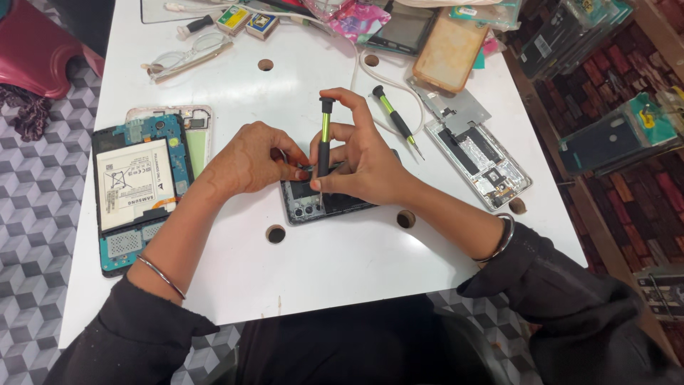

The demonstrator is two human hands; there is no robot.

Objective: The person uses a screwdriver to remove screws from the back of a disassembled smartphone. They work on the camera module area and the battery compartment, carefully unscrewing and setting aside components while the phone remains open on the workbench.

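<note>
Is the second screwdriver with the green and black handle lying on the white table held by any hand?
No, the second green and black screwdriver lies alone on the white table, beyond the right hand.

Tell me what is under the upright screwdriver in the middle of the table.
The screwdriver, held by the right hand, stands tip-down on an opened dark phone lying on the white table. The left hand steadies the phone. Both hands cover its upper part.

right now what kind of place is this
Likely a phone repair bench: an opened phone under a screwdriver, a tablet with its back off, and packaged phone covers beside the table.
</note>
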